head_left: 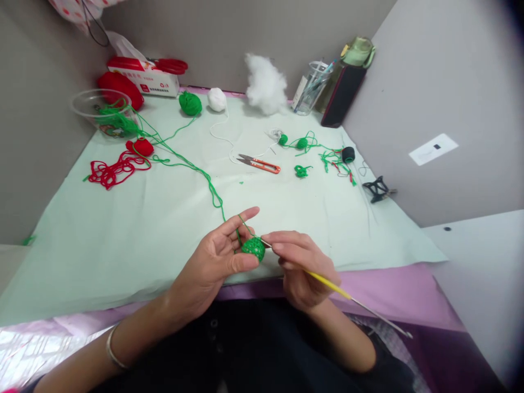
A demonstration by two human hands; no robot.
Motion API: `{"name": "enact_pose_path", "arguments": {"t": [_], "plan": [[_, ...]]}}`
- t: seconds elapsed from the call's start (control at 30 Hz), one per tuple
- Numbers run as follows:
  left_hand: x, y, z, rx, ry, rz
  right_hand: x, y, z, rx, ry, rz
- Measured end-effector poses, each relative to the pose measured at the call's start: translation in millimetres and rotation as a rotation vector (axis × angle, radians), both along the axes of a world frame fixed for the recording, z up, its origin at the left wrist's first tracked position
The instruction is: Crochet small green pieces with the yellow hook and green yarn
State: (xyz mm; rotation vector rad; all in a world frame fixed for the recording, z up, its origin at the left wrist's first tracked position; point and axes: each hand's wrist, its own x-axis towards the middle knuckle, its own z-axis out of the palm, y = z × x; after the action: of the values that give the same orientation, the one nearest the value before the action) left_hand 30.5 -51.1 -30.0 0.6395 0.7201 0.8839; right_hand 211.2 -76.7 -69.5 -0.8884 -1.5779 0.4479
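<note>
Between the thumb and fingers of my left hand is a small green crochet piece, rounded like a cup or ball. A strand of green yarn runs from the table to this hand and passes over the raised index finger. My right hand pinches a crochet hook with a yellow grip and metal ends. The hook's front tip meets the top edge of the green piece; whether a loop is on it is too small to tell.
Orange thread snips lie mid-table. Behind them are a green yarn ball, a white yarn ball and fluffy stuffing. Red yarn and a plastic tub are left; a clear cup, bottle and black clip-like stand right.
</note>
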Motion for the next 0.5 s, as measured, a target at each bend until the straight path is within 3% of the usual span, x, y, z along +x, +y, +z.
{"name": "enact_pose_path", "arguments": {"t": [0.13,0.3,0.5], "plan": [[-2,2,-2.4,0.077,0.05,0.019,-3,5,12.0,0.082,0.148,0.085],[-7,6,-2.4,0.146,0.078,0.036,2,6,15.8,-0.008,0.174,0.123],[-8,10,0.6,0.108,0.075,-0.008,4,7,18.6,-0.182,0.351,0.148]]}}
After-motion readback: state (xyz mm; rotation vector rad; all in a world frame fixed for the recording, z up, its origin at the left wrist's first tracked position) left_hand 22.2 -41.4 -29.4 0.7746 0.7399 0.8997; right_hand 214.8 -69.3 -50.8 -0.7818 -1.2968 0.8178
